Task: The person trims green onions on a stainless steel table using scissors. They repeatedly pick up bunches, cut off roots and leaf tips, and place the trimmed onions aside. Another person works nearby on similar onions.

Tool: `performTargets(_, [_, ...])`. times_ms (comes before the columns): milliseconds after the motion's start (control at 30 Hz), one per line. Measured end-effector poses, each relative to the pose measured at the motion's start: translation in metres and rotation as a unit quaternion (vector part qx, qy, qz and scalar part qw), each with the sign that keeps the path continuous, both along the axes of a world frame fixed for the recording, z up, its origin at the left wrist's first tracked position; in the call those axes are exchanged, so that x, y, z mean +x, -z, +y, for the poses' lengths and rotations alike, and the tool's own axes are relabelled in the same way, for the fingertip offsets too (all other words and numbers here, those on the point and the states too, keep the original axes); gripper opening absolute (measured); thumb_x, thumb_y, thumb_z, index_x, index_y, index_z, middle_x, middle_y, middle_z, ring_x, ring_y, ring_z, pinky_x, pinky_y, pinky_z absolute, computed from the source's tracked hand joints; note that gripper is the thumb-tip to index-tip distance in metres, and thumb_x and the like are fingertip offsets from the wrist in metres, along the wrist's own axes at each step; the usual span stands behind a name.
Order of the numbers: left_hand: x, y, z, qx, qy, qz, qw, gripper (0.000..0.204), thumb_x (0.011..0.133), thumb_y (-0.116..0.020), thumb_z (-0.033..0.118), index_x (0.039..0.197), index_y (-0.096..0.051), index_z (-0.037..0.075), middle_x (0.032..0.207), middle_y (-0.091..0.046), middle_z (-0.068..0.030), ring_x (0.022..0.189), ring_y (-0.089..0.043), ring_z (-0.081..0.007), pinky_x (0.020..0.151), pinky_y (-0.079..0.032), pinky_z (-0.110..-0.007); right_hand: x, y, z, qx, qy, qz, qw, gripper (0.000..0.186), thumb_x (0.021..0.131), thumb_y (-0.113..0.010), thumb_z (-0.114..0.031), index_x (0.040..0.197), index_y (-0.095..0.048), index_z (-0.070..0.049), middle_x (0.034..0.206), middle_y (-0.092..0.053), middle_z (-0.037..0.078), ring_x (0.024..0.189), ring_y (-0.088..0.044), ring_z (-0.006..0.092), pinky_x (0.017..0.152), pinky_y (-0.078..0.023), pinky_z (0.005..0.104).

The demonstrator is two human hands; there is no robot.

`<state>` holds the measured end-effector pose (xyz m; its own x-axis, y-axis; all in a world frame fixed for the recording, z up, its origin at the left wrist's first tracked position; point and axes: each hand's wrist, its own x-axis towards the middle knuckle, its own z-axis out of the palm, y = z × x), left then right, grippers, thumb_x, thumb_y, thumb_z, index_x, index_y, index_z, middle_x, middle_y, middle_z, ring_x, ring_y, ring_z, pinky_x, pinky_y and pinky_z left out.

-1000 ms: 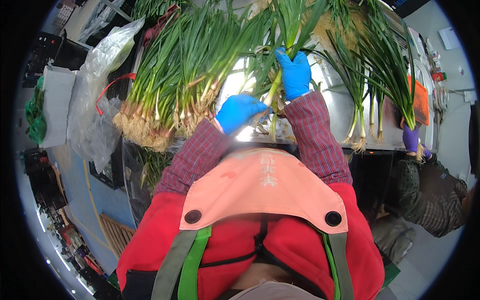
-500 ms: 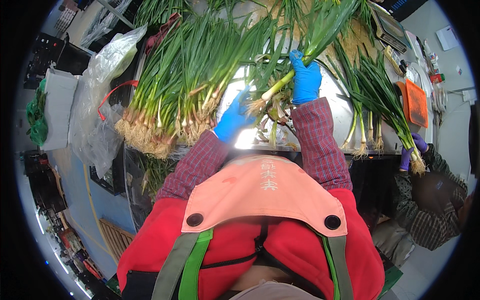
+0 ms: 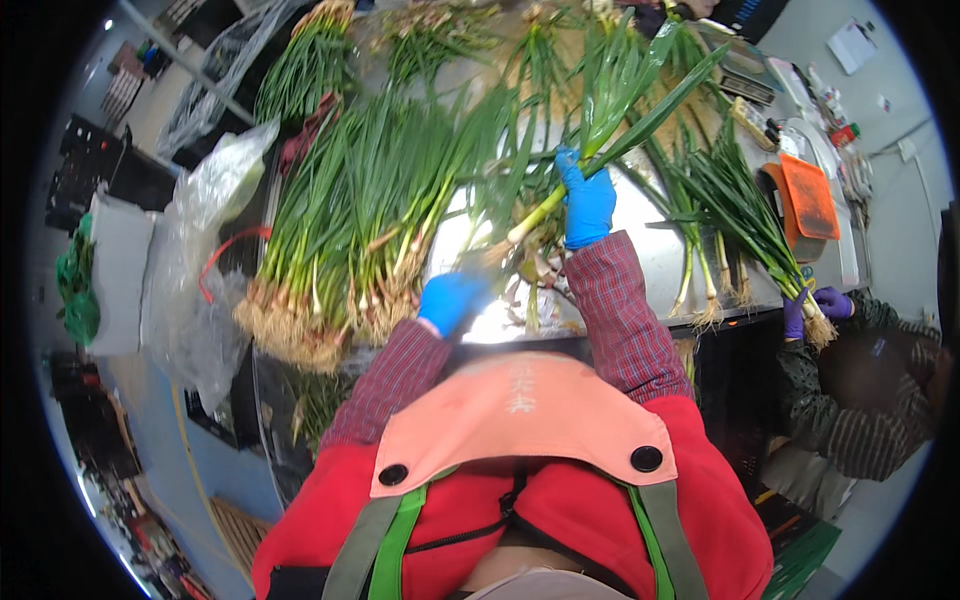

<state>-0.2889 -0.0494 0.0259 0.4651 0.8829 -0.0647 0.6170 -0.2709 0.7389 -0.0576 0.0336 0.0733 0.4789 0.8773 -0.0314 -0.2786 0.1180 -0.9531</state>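
In a blue glove, my right hand (image 3: 590, 208) is closed around a green garlic plant (image 3: 540, 217). Its pale root end slants down to the left and its long leaves fan up to the right. My left hand (image 3: 455, 300), also gloved in blue, is just below and left of the roots; motion blur hides its fingers. Under the held plant, peeled scraps (image 3: 538, 268) lie on the shiny metal table (image 3: 645, 225). Left of my hands spreads a thick row of green garlic (image 3: 350, 210), rooted ends toward me.
To the right lies more green garlic (image 3: 745, 190); a co-worker's purple-gloved hands (image 3: 812, 308) are at its roots. Beyond are an orange box-like object (image 3: 808, 200) and a scale (image 3: 745, 75). Clear plastic bags (image 3: 205, 280) hang at the left. Further bundles (image 3: 310, 65) lie at the back.
My left hand has dropped down and away from the held plant's root end. My right hand keeps its grip. The whole view has shifted, showing more of the far table.
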Motion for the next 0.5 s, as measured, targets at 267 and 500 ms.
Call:
performTargets(267, [-0.019,-0.019,0.032,0.005,-0.161,-0.206,0.965,0.076,0.084,-0.073,0.033,0.143,-0.039,0.001,0.128,-0.059,-0.0204,0.102,-0.064,-0.0269,0.087,-0.052,-0.034,-0.015,-0.008,-0.017,-0.026,-0.105,0.02,0.994,0.031,0.086,-0.074,-0.023,0.11,-0.066,-0.005,0.095,-0.067,0.002,0.082,-0.059,0.0122,0.07,-0.047,0.0263])
performTargets(500, [0.037,-0.075,0.022,-0.255,-0.066,-0.268,0.927,0.056,0.089,-0.067,0.025,0.135,-0.048,0.0,0.106,-0.066,-0.0139,0.079,-0.066,-0.0172,0.065,-0.052,-0.026,-0.044,-0.002,-0.025,-0.048,-0.197,0.121,0.972,0.031,0.087,-0.071,-0.014,0.115,-0.062,-0.006,0.098,-0.064,0.002,0.087,-0.06,0.0127,0.068,-0.05,0.0283])
